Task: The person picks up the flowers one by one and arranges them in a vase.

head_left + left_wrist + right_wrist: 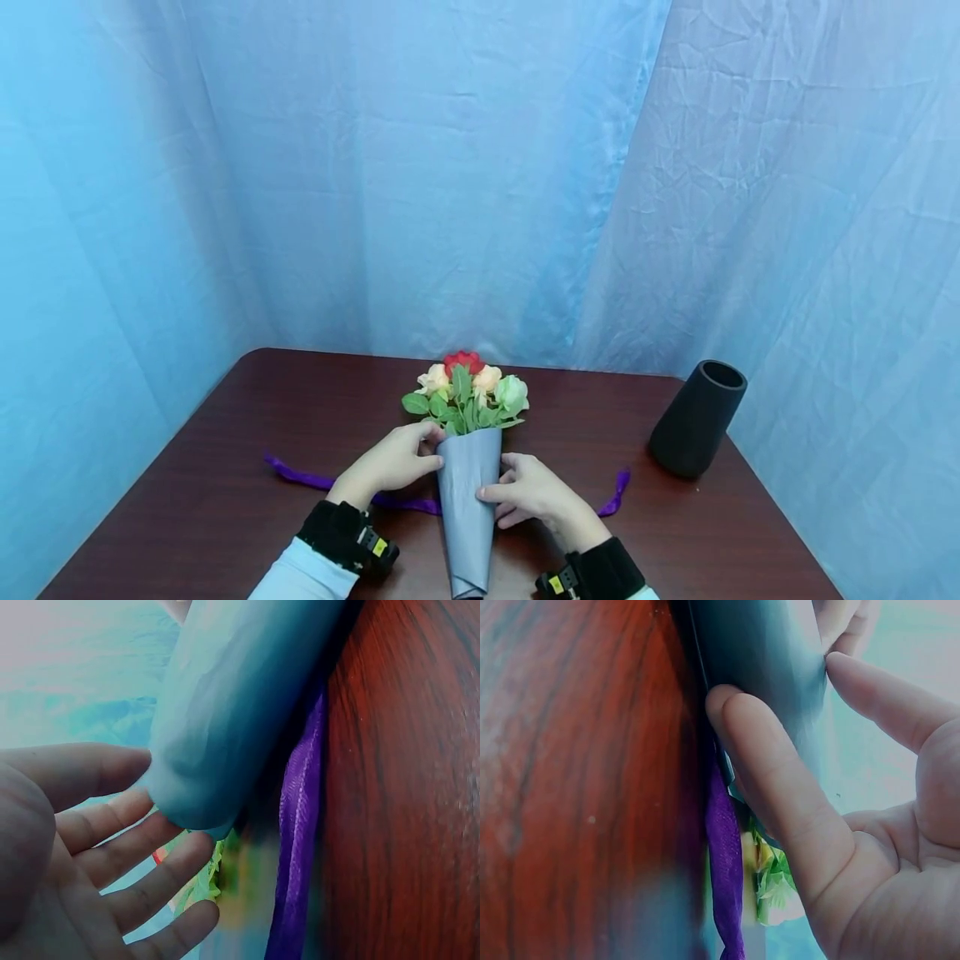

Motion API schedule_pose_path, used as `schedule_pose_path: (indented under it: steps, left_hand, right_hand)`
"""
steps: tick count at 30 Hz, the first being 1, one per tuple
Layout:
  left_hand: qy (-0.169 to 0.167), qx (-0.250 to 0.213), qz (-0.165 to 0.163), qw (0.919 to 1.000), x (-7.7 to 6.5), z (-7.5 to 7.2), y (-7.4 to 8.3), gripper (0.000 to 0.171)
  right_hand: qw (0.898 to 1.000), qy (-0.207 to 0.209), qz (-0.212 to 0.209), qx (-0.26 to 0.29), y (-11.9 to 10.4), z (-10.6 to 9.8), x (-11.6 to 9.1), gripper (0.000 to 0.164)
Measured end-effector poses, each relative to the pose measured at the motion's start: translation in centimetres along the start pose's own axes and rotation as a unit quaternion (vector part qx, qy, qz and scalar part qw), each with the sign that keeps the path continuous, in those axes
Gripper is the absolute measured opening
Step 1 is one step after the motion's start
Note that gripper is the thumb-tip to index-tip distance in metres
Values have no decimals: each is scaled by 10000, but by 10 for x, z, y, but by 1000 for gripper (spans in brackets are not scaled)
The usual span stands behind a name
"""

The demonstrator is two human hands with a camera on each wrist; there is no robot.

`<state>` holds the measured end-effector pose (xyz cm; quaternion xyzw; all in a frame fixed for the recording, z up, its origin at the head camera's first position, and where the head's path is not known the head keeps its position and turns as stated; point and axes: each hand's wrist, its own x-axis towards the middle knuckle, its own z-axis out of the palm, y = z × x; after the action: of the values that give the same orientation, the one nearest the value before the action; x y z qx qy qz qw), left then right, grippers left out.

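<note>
A bouquet wrapped in grey-blue paper [467, 492] lies on the table, flowers pointing away from me. A red flower [463, 362], two cream roses [433, 379] and a pale green rose [512, 393] rise above green leaves. My left hand [397, 458] touches the wrap's upper left edge, its fingers loosely extended in the left wrist view. Lower on the right side, my right hand [528, 492] touches the paper with thumb and fingertips, fingers fairly straight in the right wrist view. A purple ribbon [408, 503] passes crosswise beneath the wrap, both ends showing.
A black vase [693, 425] with a slanted shape stands at the right side of the dark wooden table [300, 550]. Light blue curtains [465, 183] hang behind and along both sides of the table.
</note>
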<state>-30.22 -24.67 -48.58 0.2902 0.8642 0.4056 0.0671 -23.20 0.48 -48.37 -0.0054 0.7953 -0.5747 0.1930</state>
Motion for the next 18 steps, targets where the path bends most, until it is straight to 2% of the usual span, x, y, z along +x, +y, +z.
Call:
schedule_pose_path:
  steps: [5,8,18]
  left_hand:
    - [-380,220,-129,9990,-2,0,-3,43]
    - [-551,421,-193,9974,-2,1,-6,45]
    - [-489,431,-121,9978,-1,2,-8,36]
  right_hand:
    - [10000,-76,6,-1,0,-1,0,100]
    - [10000,-82,-4,-19,1,0,0,100]
    - [10000,-57,-19,-15,2,0,1,102]
